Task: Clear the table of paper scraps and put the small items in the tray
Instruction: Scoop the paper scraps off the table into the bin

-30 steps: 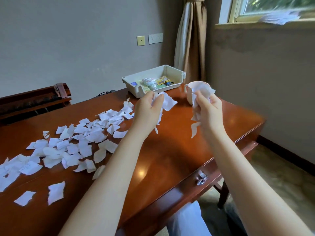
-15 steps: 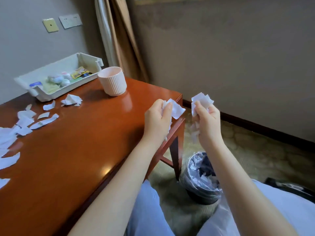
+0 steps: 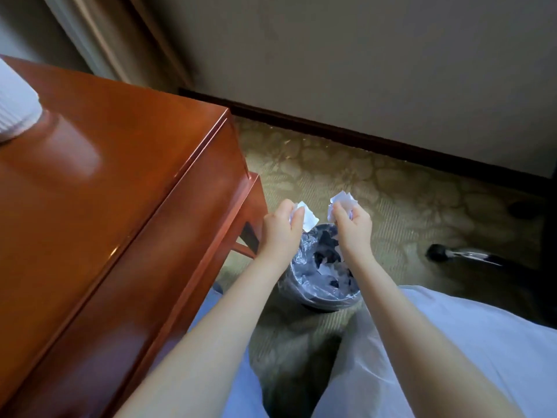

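Both hands are out over the small round waste bin lined with crinkled clear plastic (image 3: 319,298). That's the reason for the pose: held above its mouth, whatever they let go should fall straight in and not onto the patterned olive carpet (image 3: 331,176).

The left hand (image 3: 281,229) hangs above the bin's left rim. Its fingers are curled in and its thumb is pressed down, pinching a bunch of torn white paper scraps (image 3: 306,218). One flat piece pokes out past the fingertips toward the bin's far edge.

The right hand (image 3: 352,227), above the bin's right rim, clamps a second crumpled wad of white paper (image 3: 342,202), which sprouts up over the knuckles.

Neither bunch touches the bin, and white bits already lie inside it. The glossy reddish-brown wooden table (image 3: 120,164) stands just left of the bin.

My read is that the drop comes next, and a light piece could flutter wide.
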`<state>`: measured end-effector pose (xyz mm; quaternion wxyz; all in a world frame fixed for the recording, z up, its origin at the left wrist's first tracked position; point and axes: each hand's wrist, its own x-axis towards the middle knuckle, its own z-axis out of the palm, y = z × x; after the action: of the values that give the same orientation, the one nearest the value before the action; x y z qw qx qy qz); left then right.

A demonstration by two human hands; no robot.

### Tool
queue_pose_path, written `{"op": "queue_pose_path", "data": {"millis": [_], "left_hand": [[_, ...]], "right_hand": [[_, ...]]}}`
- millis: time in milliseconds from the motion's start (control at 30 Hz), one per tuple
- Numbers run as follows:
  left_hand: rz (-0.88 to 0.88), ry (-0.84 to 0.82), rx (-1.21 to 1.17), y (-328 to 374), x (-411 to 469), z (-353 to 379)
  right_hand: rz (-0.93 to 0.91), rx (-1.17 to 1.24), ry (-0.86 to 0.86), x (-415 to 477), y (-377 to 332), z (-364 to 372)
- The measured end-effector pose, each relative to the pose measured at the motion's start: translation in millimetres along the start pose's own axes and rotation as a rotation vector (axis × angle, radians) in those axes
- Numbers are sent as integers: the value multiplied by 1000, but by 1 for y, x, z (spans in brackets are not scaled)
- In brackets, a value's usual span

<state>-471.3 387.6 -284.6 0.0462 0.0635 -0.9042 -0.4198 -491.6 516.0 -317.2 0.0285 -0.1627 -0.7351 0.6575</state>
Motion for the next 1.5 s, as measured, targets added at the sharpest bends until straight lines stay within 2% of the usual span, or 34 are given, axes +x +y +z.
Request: {"op": "queue_pose_path", "data": {"millis": [100, 167, 367, 567, 700, 867, 967, 1100, 1233, 1333, 1500], "left_hand": [[-30, -56, 33, -20, 16, 20], [-30, -90, 42, -29, 25, 30], [-74, -175, 83, -48, 43, 55], [-55, -219, 113, -64, 48, 75], [-52, -259, 178, -66, 53, 80], [-21, -344, 296, -67, 65, 97], [7, -439, 381, -65, 73, 114], [85, -647, 625, -61, 80, 142], [3, -852, 713, -69, 82, 172], [-52, -929, 689, -76, 78, 184], [-34, -977, 755, -78, 84, 175]], "right_hand": [[65, -99, 50, 25, 33, 7], [74, -253, 31, 40, 57, 11], [123, -941, -311, 77, 136, 10], [213, -1212, -489, 83, 167, 11], [303, -1225, -598, 90, 164, 10], [289, -1196, -690, 112, 129, 0], [238, -1292, -621, 118, 107, -19], [221, -1329, -581, 111, 92, -43], [234, -1291, -611, 104, 99, -53], [277, -1268, -652, 101, 110, -57], [306, -1274, -656, 103, 116, -59]]}}
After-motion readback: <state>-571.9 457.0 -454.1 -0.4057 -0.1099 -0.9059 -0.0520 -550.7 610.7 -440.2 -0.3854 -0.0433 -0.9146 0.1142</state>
